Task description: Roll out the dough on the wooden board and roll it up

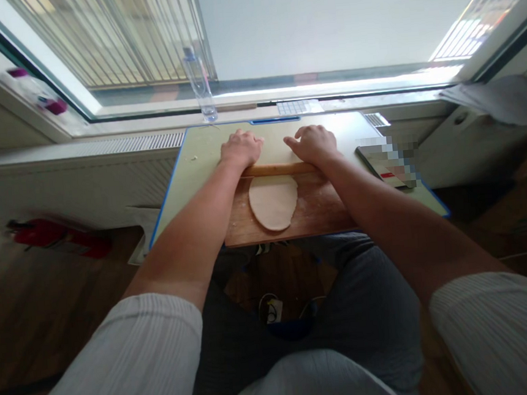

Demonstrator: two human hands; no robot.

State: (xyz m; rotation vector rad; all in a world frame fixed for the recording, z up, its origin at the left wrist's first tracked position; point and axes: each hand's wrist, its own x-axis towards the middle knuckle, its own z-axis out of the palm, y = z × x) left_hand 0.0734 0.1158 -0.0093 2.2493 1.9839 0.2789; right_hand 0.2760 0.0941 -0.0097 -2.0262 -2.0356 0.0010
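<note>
A wooden rolling pin lies crosswise over the far edge of a flat, rounded piece of dough. My left hand is on the pin's left end and my right hand on its right end, with the fingers curled and the thumbs pointing inward. Both palms and wrists hide the ends of the pin. Under the dough is a reddish-brown wooden board, dusted with flour in places. The board sits at the near side of a pale green table with a blue rim.
A partly blurred-out flat object lies at the table's right. On the windowsill stand a clear bottle and a white keyboard-like item. Papers are at the right, a red fire extinguisher on the floor at left.
</note>
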